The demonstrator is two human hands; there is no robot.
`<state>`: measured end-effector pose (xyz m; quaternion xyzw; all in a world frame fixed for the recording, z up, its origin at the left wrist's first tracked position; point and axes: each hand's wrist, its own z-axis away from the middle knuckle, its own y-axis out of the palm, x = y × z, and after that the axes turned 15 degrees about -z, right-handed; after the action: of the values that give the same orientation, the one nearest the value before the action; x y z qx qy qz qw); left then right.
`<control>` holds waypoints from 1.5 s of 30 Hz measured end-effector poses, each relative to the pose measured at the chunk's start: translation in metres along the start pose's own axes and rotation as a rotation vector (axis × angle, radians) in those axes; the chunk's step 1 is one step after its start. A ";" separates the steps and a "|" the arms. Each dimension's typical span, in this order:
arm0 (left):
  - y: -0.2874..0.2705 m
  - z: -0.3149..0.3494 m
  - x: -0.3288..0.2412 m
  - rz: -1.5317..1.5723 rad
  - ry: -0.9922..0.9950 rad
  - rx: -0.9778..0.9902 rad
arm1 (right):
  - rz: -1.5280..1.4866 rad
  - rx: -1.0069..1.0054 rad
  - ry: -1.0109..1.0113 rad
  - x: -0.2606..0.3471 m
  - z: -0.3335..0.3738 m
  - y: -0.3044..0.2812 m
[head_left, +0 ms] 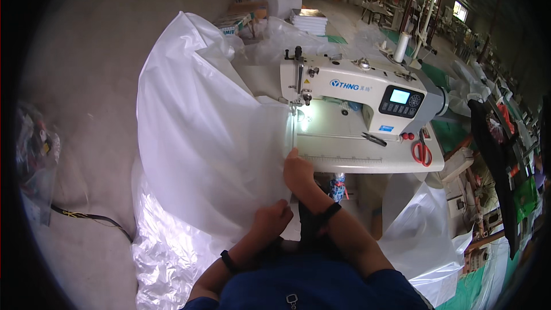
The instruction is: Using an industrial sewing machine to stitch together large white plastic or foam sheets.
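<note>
A large white plastic sheet (201,120) drapes over the left of the sewing machine (344,86), its right edge running up under the lit needle area. My right hand (299,173) is closed on that edge, just in front of the machine bed (344,163). Lower and to the left, my left hand (272,219) is curled closed around the same edge, nearer my body. Most fingertips of both hands are hidden by the hands themselves. Red-handled scissors (422,154) and dark thread snips (374,139) lie on the bed, right of my right hand.
A white thread cone (402,47) stands behind the machine. More white sheeting (419,224) hangs at the right, and shiny crumpled film (166,247) lies at the lower left. A black cable (97,216) crosses the floor. Stacked white packs (309,22) and a large roll (278,0) stand behind.
</note>
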<state>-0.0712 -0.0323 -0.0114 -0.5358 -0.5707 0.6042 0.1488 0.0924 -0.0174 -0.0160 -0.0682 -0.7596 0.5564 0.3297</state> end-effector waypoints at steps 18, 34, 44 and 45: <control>-0.007 -0.070 0.044 -0.044 -0.030 -0.090 | -0.127 -0.036 0.068 -0.015 -0.058 0.001; -0.091 -0.117 0.218 -0.719 -0.309 -0.159 | -0.217 0.088 0.254 -0.011 -0.083 -0.018; -0.117 -0.214 0.249 -0.596 -0.341 0.108 | -1.309 0.619 0.185 0.054 0.014 0.079; -0.117 -0.219 0.252 -0.593 -0.345 0.115 | -1.377 0.616 0.122 0.067 0.014 0.083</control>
<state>-0.0392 0.3191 0.0167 -0.2273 -0.6832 0.6477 0.2491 0.0110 0.0340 -0.0635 0.4862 -0.4211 0.4071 0.6485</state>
